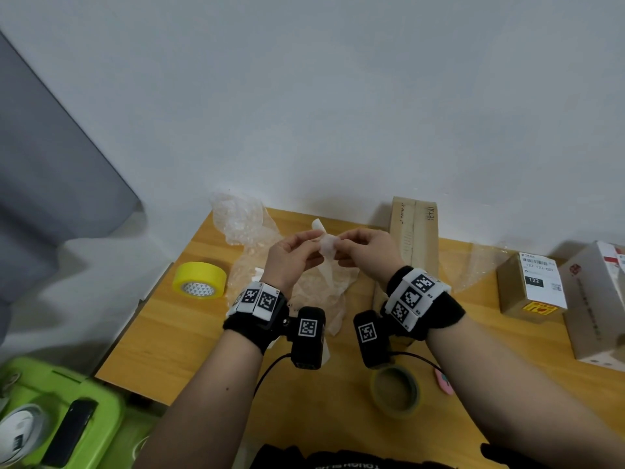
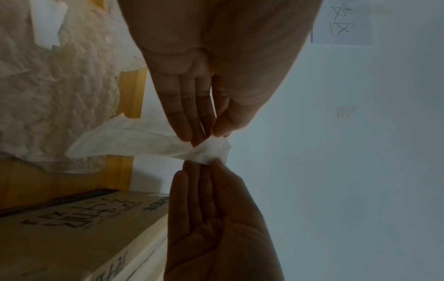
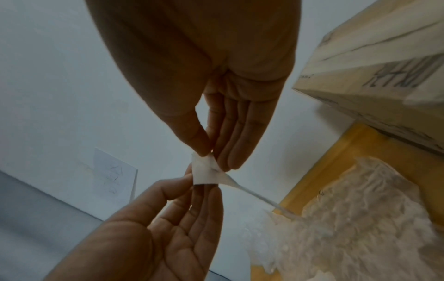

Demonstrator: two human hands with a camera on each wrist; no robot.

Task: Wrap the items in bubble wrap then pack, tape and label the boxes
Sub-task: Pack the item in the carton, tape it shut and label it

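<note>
Pinching a small white paper strip (image 1: pixel 327 248) between them, the person's left hand (image 1: pixel 293 257) and right hand (image 1: pixel 367 253) meet in the air above the wooden counter (image 1: pixel 176 336), near its 12 o'clock edge. On each hand the thumb and fingers (image 2: pixel 190 121) are pressed together on the upper end of the strip, whose tail hangs down toward a crumpled sheet of clear bubble wrap (image 1: pixel 243 225) spread on the counter below. Seen from the head camera, a roll of yellow tape (image 1: pixel 199 280) lies at 9 o'clock of the hands, near the counter's left edge. A tall brown cardboard box with black handwriting (image 1: pixel 414 228) stands against the white wall (image 1: pixel 304 96) at 2 o'clock, just beside the right hand. A small brown cardboard box bearing a white shipping label (image 1: pixel 527 289) sits at 3 o'clock, touching or nearly touching a larger white-and-brown box (image 1: pixel 595 309) at the counter's right edge. A roll of brownish transparent tape (image 1: pixel 395 390) rests at 5 o'clock, close to the person, with a small pink object (image 1: pixel 443 382) just beside it. Off the counter at 8 o'clock, a green plastic bin (image 1: pixel 67 394) carries a dark phone-like slab (image 1: pixel 72 431).
</note>
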